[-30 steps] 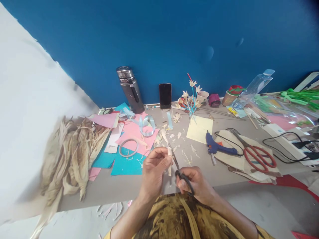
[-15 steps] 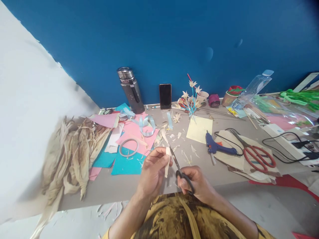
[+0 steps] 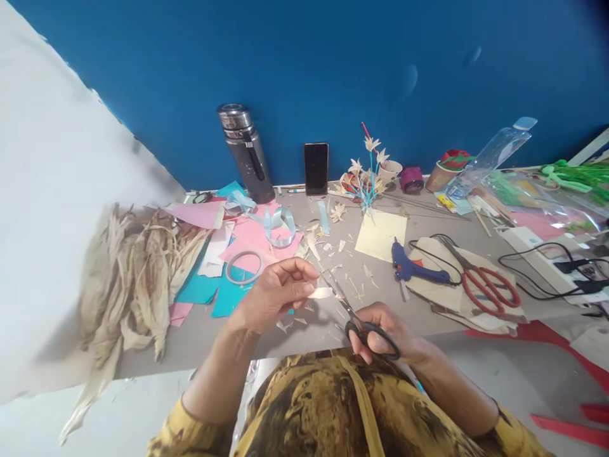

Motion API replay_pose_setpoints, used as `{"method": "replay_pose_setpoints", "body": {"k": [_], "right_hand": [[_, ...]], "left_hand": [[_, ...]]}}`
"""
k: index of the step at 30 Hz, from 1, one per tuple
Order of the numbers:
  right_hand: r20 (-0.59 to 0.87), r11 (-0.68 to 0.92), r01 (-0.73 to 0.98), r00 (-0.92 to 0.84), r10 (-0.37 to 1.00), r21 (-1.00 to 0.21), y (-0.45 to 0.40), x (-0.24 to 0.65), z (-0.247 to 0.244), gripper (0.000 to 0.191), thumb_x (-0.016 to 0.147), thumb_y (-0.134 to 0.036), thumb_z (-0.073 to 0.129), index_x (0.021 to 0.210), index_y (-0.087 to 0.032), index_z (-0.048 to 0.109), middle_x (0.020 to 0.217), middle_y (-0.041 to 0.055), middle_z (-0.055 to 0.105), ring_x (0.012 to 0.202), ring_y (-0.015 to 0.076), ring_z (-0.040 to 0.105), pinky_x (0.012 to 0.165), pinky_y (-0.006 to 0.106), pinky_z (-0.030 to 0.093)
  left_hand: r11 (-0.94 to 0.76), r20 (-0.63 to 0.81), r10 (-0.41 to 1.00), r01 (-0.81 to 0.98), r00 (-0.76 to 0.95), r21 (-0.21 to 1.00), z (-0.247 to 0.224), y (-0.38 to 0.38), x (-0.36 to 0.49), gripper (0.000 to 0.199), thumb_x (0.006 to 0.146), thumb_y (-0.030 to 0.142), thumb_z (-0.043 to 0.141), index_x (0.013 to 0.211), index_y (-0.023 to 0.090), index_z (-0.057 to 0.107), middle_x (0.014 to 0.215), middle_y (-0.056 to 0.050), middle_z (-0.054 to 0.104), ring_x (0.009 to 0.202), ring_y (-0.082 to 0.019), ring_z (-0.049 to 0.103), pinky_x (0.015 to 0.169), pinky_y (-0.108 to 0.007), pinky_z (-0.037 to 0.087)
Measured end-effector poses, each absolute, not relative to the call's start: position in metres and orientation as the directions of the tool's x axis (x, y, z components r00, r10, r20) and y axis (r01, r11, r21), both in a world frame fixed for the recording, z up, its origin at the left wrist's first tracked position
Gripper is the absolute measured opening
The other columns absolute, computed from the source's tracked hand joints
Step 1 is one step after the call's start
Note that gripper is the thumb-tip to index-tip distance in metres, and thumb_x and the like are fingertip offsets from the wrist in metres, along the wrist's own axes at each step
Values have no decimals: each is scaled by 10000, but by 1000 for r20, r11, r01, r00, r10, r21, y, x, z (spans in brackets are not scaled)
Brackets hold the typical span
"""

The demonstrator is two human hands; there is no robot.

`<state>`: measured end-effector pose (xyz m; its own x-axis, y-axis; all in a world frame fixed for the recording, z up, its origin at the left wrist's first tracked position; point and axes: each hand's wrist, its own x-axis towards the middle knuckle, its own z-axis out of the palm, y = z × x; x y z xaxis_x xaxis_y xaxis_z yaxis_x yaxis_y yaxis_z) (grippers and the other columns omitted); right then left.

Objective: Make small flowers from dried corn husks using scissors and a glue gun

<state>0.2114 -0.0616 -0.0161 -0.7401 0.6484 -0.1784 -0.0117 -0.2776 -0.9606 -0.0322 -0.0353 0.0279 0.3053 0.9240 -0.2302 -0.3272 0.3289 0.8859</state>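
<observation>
Between the fingertips of my left hand [image 3: 280, 291] is a small cream husk strip [image 3: 321, 292], its free end pointing right. My right hand [image 3: 380, 333] has its fingers through the black handles of a pair of scissors [image 3: 349, 308]. The scissor blades are parted and reach up and left, beside the strip's free end. Cream scraps [image 3: 342, 245] lie on the grey table beyond my hands. Farther back, several pale husk flowers on blue stems [image 3: 368, 184] stand near a yellow paper square [image 3: 381, 236].
Dried husks [image 3: 137, 279] hang over the table's left edge. A thermos [image 3: 250, 158] and a phone [image 3: 316, 168] stand against the blue wall. To the right are a blue glue gun [image 3: 419, 270], red-handled scissors [image 3: 490, 289], a plastic bottle [image 3: 499, 152] and a power strip [image 3: 537, 260].
The husk strip has turned from upright to nearly level. My left hand has shifted left and up, my right hand slightly right, and the scissor blades have opened.
</observation>
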Motion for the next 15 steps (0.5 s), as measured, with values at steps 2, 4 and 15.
{"method": "replay_pose_setpoints", "body": {"k": [2,4,15], "right_hand": [[-185,-264,15,-752,633,-964,-60,215,-15,651,725,-793,650,708,-143,686,562,19,601,498,115,476,499,245,316],[-193,-264,29,-758,622,-964,-59,217,-14,646,726,-785,656,708,-140,688,559,15,600,495,111,473,487,234,313],[-301,-389,61,-746,594,-919,-58,217,-26,410,661,-495,824,660,-106,693,525,-2,609,449,85,474,443,186,323]], "left_hand": [[323,-219,923,-326,316,889,30,-33,-33,250,632,221,885,805,144,722,653,-9,601,464,-49,441,425,-183,356],[323,-216,920,-319,328,891,31,-31,-34,260,637,205,880,830,139,719,666,-14,608,479,-50,450,430,-178,363],[338,-236,883,-201,405,920,31,-27,-42,287,696,208,847,915,131,679,698,13,607,506,-35,468,445,-158,350]]}}
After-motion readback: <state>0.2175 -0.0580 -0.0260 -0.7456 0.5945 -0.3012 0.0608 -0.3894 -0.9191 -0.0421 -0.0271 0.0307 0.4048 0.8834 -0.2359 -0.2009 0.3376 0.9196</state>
